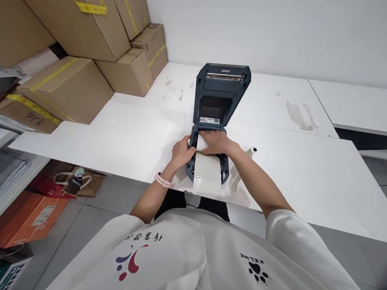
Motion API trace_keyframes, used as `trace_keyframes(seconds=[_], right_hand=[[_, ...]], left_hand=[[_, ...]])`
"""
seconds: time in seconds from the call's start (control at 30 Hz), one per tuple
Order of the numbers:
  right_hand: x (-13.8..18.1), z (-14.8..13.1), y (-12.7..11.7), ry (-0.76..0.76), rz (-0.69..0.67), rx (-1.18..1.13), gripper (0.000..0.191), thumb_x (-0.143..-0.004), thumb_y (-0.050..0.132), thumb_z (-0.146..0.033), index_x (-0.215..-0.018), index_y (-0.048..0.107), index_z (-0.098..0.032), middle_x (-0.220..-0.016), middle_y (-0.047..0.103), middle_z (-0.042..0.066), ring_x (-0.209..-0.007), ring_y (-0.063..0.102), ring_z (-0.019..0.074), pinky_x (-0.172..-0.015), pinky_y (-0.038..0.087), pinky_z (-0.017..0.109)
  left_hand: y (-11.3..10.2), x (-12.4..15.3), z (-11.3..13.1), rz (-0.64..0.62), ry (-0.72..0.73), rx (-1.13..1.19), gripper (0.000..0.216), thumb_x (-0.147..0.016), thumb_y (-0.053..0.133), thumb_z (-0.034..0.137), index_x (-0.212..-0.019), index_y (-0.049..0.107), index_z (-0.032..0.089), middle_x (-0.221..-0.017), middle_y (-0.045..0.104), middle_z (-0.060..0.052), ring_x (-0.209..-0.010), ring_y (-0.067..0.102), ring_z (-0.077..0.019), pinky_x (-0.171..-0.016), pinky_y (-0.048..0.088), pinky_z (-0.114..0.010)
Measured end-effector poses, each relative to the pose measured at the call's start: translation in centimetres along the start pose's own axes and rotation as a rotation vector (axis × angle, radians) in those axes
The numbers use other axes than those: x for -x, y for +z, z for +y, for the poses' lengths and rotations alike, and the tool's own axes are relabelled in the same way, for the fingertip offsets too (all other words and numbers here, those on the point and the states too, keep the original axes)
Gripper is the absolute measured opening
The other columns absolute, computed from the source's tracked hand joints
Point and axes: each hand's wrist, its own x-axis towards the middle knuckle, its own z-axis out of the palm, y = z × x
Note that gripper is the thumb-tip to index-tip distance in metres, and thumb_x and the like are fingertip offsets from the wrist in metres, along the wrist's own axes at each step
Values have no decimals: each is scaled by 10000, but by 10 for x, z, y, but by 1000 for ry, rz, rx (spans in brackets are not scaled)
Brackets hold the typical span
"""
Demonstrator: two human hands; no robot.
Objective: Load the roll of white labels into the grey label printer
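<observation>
A dark blue-grey label printer [192, 165] stands near the table's front edge with its lid [222, 91] tilted up and back. Inside its bay sits a white label roll [201, 144], and a strip of labels [208, 172] runs from it over the printer's front. My right hand [215, 142] lies across the roll, fingers wrapped over its top; part of the roll is hidden under it. At the printer's left side wall, my left hand [182, 152] grips the rim with curled fingers, its thumb beside the roll.
A curled strip of backing paper [241, 170] lies right of the printer, with a small black object [254, 149] at its end. Cardboard boxes [75, 83] are stacked on the left. The white table [287, 169] ends close to my body. An orange box [29, 217] stands low left.
</observation>
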Motion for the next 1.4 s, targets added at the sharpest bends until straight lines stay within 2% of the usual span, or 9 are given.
trace_keyframes(seconds=[0.2, 0.37, 0.53, 0.73, 0.87, 1.03, 1.2, 1.3, 1.4], right_hand=[[31, 28, -28, -247, -21, -331, 847, -715, 789, -397, -1493, 496, -235, -1471, 623, 109, -1282, 630, 339, -1047, 521, 446], [92, 90, -45, -253, 297, -692, 829, -639, 885, -401, -1404, 594, -269, -1435, 636, 71, -1284, 617, 329, -1047, 529, 413], [82, 158, -8, 48, 524, -1001, 888, -524, 975, -404, -1329, 632, -256, -1242, 706, 65, -1071, 682, 304, -888, 582, 412], [27, 199, 51, 209, 610, -1229, 970, -384, 986, -356, -1266, 606, -219, -1184, 709, 62, -1130, 664, 302, -1071, 510, 501], [23, 204, 71, 237, 611, -1232, 985, -440, 967, -370, -1337, 580, -242, -1320, 677, 88, -1230, 635, 325, -1092, 506, 522], [77, 202, 94, 172, 690, -1284, 837, -670, 855, -408, -1436, 534, -306, -1499, 607, 103, -1438, 536, 287, -1215, 402, 494], [125, 173, 112, 131, 386, -1229, 636, -763, 843, -415, -1343, 623, -275, -1414, 677, 124, -1240, 664, 271, -1089, 510, 496], [128, 149, 94, 39, 333, -1203, 523, -813, 801, -502, -1247, 680, -237, -1192, 757, 115, -959, 719, 250, -894, 577, 450], [117, 117, 51, -202, 347, -1119, 534, -856, 757, -524, -1305, 656, -254, -1097, 764, 86, -981, 717, 259, -871, 564, 408]], left_hand=[[0, 0, -3, -1, 4, 33, 628, -803, 555, 205, -1427, 602, 158, -822, 679, -41, -802, 640, -235, -701, 454, -324], [0, 2, -4, 3, 3, 81, 638, -808, 537, 205, -1441, 590, 146, -790, 646, -30, -753, 605, -214, -682, 437, -317], [2, 2, -5, 3, 5, 130, 642, -802, 526, 203, -1437, 594, 139, -763, 611, -18, -718, 569, -201, -658, 406, -314], [4, 0, -6, 28, 1, 120, 634, -770, 539, 191, -1396, 631, 153, -715, 567, 5, -706, 555, -192, -653, 387, -308], [3, 0, -7, 31, 12, 142, 628, -768, 539, 198, -1386, 634, 147, -714, 559, 9, -696, 546, -182, -650, 387, -302], [3, 2, -8, 32, 12, 172, 645, -765, 540, 205, -1403, 622, 148, -709, 548, 14, -671, 532, -175, -634, 381, -303], [6, 0, -8, 46, 15, 199, 645, -762, 540, 203, -1399, 622, 143, -699, 550, 15, -681, 546, -182, -645, 395, -308], [8, 0, -9, 56, 12, 216, 650, -754, 544, 197, -1397, 628, 148, -705, 561, 13, -693, 560, -182, -661, 410, -309], [10, 0, -12, 48, 8, 242, 660, -758, 550, 201, -1413, 619, 154, -718, 572, 9, -703, 568, -183, -660, 415, -306]])
